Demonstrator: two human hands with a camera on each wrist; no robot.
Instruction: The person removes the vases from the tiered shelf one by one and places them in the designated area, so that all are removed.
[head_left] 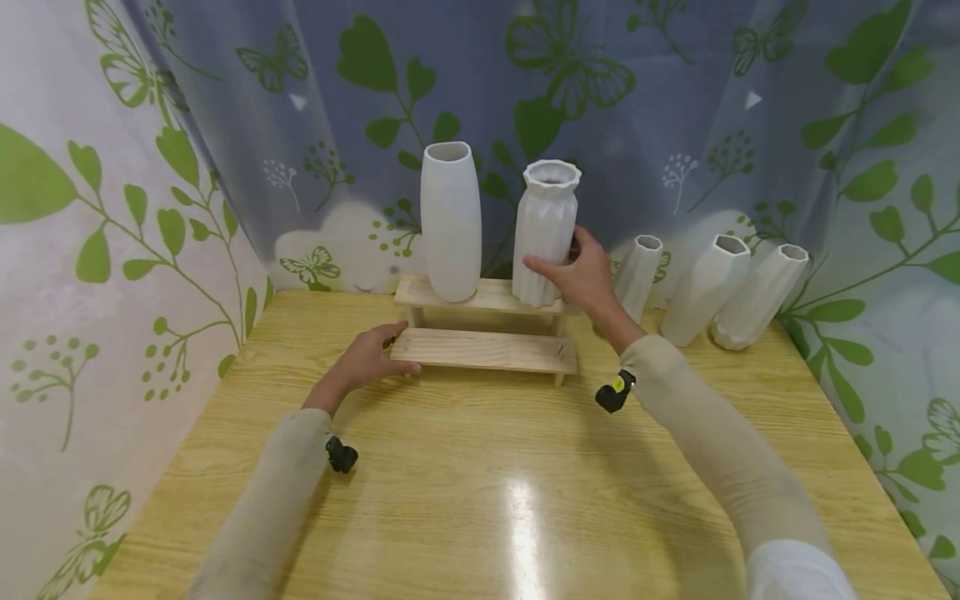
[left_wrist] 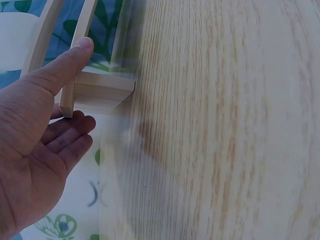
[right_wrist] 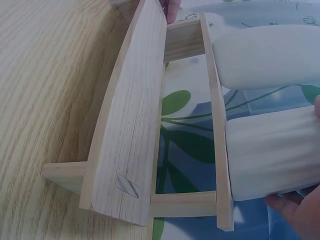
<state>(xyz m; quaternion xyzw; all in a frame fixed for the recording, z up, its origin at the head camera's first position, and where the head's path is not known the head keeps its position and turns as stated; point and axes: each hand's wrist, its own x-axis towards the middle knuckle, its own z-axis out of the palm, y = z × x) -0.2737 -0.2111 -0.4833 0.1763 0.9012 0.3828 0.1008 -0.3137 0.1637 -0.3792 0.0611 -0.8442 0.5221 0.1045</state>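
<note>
A two-step wooden stand [head_left: 483, 348] sits near the back of the table. My left hand [head_left: 372, 357] holds the left end of its lower step, with the thumb over the board and the fingers beneath it, as the left wrist view shows. On the upper step, toward the right, stands a white fluted vase [head_left: 545, 237] with a scalloped rim. My right hand [head_left: 585, 271] grips this vase from its right side, thumb across the front. A taller smooth white vase [head_left: 451, 221] stands upright on the same step, to the left and apart from it.
To the right of the stand, three more white vases stand on the table: a slim one [head_left: 639, 275], a faceted one [head_left: 705, 292] and a ribbed one [head_left: 759, 297]. A patterned curtain [head_left: 465, 75] hangs behind the wooden table [head_left: 420, 492].
</note>
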